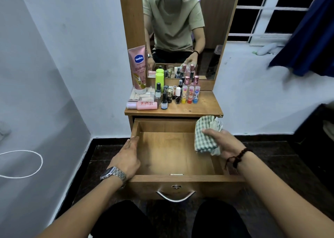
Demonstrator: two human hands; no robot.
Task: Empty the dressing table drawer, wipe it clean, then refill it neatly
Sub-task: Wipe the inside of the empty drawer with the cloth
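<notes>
Item: tall wall mirror in a brown wooden frame (132, 21), standing at the back of the counter (204, 106), a small brown wooden dressing-table top. Below it, the pulled-out brown wooden drawer (169, 154), its floor bare of contents, long axis running from the counter toward the seated person, with a curved silver metal handle (175, 196) on its front panel. Left hand (126, 156), wearing a silver metal wristwatch (113, 174), lay with fingers relaxed and extended on the drawer's left wall, holding nothing. Right hand (224, 142), with a dark beaded bracelet (238, 157) at the wrist, gripped a folded green-and-white checked cloth (206, 134) over the drawer's right wall; this hand was the nearer to the unwiped floor, which lay just left of and below the cloth. Judged stage: emptying done, wiping in hand, refilling not yet begun. On the counter, well apart from both hands: an upright pink Vaseline lotion tube (138, 69), a lime-green cylindrical bottle (159, 80), a pink bottle lying on its side (142, 105), a clear packet of small pale tubes (141, 96), and a cluster of small nail-polish bottles and coloured lip-balm sticks (180, 95).
</notes>
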